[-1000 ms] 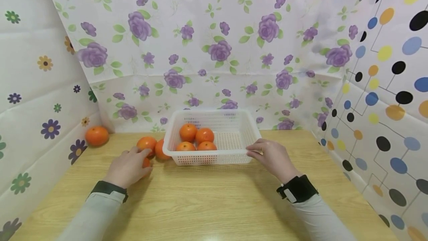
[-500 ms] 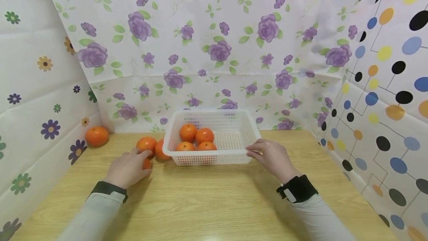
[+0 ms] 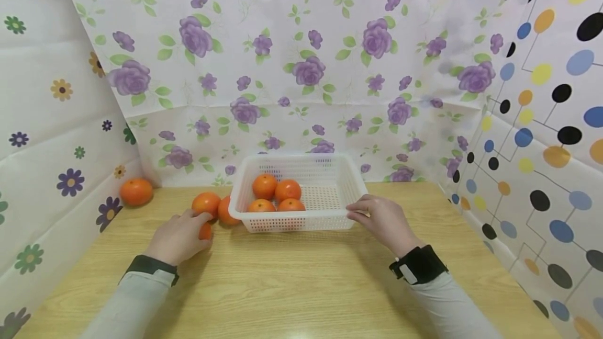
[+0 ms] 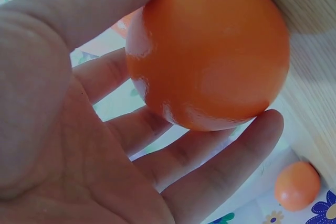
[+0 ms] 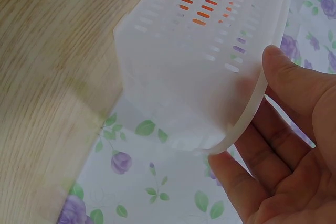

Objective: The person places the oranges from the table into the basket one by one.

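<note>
My left hand (image 3: 178, 237) has its thumb and fingers round a smooth, shiny orange (image 4: 210, 56), low over the table at left. From the head view only a sliver of that orange shows past the fingers. Just beyond it lie another orange (image 3: 205, 203) and one more orange (image 3: 227, 211) against the basket's left end. The white perforated plastic basket (image 3: 325, 217) stands near the back, with several oranges (image 3: 288, 191) grouped in its left half. At its front right corner my right hand (image 3: 383, 221) pinches the rim (image 5: 251, 109) between thumb and fingers.
A lone orange (image 3: 136, 191) sits in the back left corner by the side cloth. Purple-flowered cloth (image 3: 301, 77) hangs behind the wooden table (image 3: 282, 286), and a dotted cloth (image 3: 542, 171) closes off the right side.
My left hand has shifted very slightly left and closer to me, round the orange. The right hand stays at the basket's rim, and the basket has not moved.
</note>
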{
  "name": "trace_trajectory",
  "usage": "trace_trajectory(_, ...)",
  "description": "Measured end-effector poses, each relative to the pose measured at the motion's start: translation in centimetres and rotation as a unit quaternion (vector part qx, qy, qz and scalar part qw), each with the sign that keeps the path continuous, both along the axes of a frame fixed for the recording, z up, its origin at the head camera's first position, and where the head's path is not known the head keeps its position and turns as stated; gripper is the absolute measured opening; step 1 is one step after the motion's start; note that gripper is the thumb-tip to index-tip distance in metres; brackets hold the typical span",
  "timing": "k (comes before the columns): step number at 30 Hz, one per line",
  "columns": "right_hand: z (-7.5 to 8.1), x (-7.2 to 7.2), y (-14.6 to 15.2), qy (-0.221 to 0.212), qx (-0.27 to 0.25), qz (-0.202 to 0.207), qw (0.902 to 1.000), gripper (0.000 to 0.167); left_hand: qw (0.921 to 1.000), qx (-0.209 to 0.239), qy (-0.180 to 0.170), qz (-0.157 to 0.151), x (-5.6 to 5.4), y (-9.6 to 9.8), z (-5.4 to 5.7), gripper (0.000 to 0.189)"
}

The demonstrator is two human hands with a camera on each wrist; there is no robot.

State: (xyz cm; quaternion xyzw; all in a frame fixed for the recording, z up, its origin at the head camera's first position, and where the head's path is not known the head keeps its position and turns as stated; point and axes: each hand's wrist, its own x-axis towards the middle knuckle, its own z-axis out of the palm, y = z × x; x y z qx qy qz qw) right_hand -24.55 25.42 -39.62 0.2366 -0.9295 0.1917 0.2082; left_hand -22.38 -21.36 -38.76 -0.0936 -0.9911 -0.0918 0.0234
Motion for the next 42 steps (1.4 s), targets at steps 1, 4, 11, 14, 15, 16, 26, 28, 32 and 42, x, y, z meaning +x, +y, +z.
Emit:
trace_trajectory(1,0.00,-0.01,0.00,0.001,0.000,0.000,1.0000,0.019,1.0000,0.001,0.000,-0.001,0.00,0.02,0.03,0.058)
trace_trajectory(4,-0.02,0.01,0.02,0.001,-0.001,0.000,1.0000,0.019,1.0000,0.001,0.000,-0.006,0.02,0.08,0.14,0.057)
trace_trajectory(11,-0.05,0.02,0.00,0.001,-0.003,0.002,1.0000,0.019,0.9999,0.000,0.001,-0.011,0.05,0.04,0.02,0.056)
trace_trajectory(14,0.00,0.02,0.00,0.001,-0.003,0.002,1.0000,0.019,0.9999,0.001,0.002,-0.012,0.04,0.02,0.01,0.056)
trace_trajectory(15,0.01,0.02,0.00,0.002,-0.003,0.002,1.0000,0.019,0.9999,0.002,0.002,-0.011,0.04,0.02,0.02,0.056)
trace_trajectory(16,0.04,0.03,-0.02,0.002,-0.003,0.003,1.0000,0.019,0.9999,0.003,0.002,-0.011,0.05,0.03,0.04,0.056)
trace_trajectory(26,0.24,0.18,-0.08,-0.003,-0.002,0.003,1.0000,0.018,0.9999,0.007,0.001,-0.009,0.26,0.27,0.23,0.056)
trace_trajectory(28,0.20,0.21,-0.08,-0.006,0.000,0.000,1.0000,0.019,0.9999,0.007,0.001,-0.010,0.26,0.29,0.20,0.056)
trace_trajectory(32,0.15,0.30,-0.12,-0.013,0.000,-0.007,0.9999,0.019,0.9999,0.005,-0.001,-0.012,0.16,0.31,0.14,0.056)
trace_trajectory(42,0.19,0.18,-0.09,-0.008,0.002,-0.002,1.0000,0.018,0.9999,0.000,-0.005,-0.012,0.00,0.41,0.42,0.057)
